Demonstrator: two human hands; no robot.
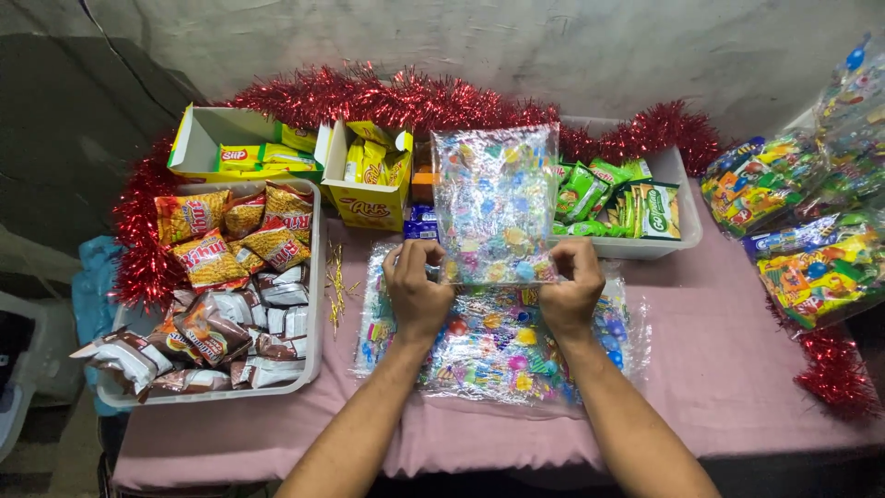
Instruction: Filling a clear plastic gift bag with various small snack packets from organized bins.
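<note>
My left hand [417, 289] and my right hand [572, 288] each pinch a bottom corner of a clear plastic bag [496, 203] printed with coloured shapes, holding it upright above the table. Under my hands lies a flat stack of the same printed bags [498, 355] on the pink tablecloth [719, 360]. The raised bag hides part of what stands behind it.
A white tray [312, 369] at left holds yellow and brown-and-white snack packets. Two open yellow boxes [369, 207] and a white bin [671, 242] of green packets stand behind. Filled colourful bags [811, 231] lie at right. Red tinsel [415, 97] borders the table.
</note>
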